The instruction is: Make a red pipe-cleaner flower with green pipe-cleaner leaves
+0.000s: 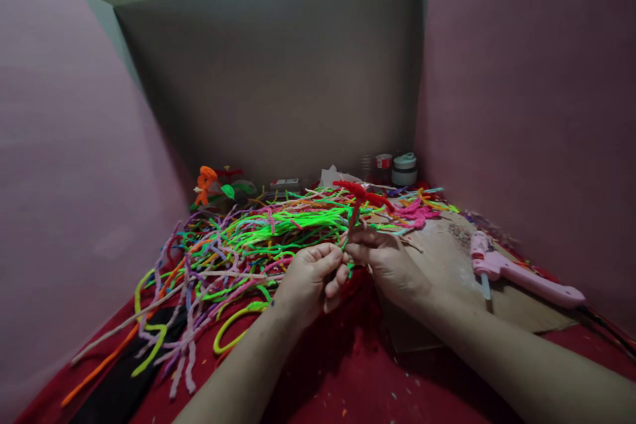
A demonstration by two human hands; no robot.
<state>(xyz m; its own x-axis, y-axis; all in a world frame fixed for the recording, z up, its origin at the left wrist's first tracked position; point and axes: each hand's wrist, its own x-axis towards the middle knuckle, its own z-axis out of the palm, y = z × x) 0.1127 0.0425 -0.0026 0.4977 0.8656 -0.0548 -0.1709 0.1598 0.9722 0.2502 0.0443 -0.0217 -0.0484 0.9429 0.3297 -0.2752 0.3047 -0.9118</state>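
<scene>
Between both hands stands a red pipe-cleaner flower (358, 193), its red petals spread at the top and a green stem below. My left hand (314, 271) pinches the lower stem between thumb and forefinger, the other fingers curled. Close against it, my right hand (385, 258) grips the same piece a little higher, near where red meets green. The fingers hide part of the stem. Just behind the hands lies a heap of loose pipe cleaners (278, 228), bright green in the middle and many colours around.
A pink hot glue gun (527, 278) rests on a cardboard sheet (442, 258) at right, its cord trailing off. An orange pipe-cleaner flower (205, 184) stands at back left. A lidded container (405, 170) sits at the back. Pink panels (536, 112) flank the red cloth (348, 371).
</scene>
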